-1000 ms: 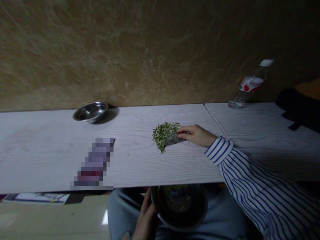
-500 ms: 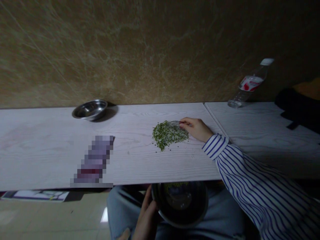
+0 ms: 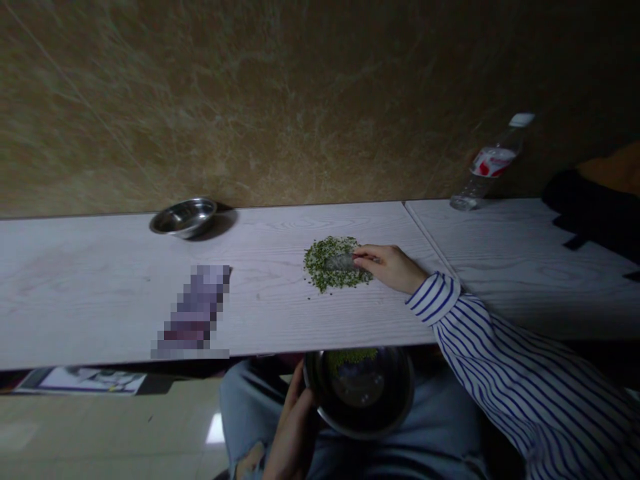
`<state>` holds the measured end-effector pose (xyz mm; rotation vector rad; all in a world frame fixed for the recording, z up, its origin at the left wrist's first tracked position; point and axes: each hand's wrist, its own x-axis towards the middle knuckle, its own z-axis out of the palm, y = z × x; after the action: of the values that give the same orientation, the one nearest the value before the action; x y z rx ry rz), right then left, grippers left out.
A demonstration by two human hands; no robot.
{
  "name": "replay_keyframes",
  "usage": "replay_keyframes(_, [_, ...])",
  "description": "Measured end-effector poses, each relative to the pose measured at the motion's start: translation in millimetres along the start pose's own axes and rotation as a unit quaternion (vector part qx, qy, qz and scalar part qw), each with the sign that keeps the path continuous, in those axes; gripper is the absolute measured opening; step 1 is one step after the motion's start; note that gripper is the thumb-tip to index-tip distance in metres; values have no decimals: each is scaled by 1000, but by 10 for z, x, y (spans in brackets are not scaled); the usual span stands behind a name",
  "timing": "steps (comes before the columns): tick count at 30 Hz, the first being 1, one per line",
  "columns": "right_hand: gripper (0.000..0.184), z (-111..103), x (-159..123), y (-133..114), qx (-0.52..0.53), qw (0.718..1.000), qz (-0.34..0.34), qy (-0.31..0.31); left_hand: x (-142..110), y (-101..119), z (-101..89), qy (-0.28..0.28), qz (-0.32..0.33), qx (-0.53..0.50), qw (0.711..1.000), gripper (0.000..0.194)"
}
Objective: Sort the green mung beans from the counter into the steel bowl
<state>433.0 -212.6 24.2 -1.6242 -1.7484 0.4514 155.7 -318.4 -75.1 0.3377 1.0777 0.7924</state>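
Note:
Small green beans, like mung beans (image 3: 320, 263), lie spread in a patch on the pale wooden table, with paler bits among them. My right hand (image 3: 393, 265) is over the patch's right side, its fingers pinched on a greyish see-through flat piece (image 3: 341, 261). That piece lies over the beans, and its exact kind is unclear. Below the table edge, my left hand (image 3: 295, 427) grips the left rim of a metal bowl (image 3: 363, 427) over my lap. Some green beans (image 3: 355, 357) show at the bowl's far side.
A shallow steel bowl (image 3: 185, 219) rests tilted near the wall at the left. In front of it lies a blurred-out flat item (image 3: 197, 307). A clear plastic bottle (image 3: 487, 167) stands at the right, beside a dark cloth-like thing (image 3: 590, 207).
My right hand has drawn the see-through piece slightly down and left across the patch, and the beans are spread differently. My left hand still holds the bowl. The view has shifted slightly.

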Motion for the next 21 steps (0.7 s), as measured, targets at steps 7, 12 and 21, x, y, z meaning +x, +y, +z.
replay_keyframes(7, [22,-29,-146,-91,-11,999,-20,-32,-73,23,32,-29,12,-7,999,78])
replay_keyframes(12, [22,-83,-195,-117,-9,999,-30,-32,-102,45,3,-38,11,24,999,72])
replay_keyframes(21, [22,25,278,-306,-90,995,-40,9,-176,63,-2,-38,15,1,999,68])
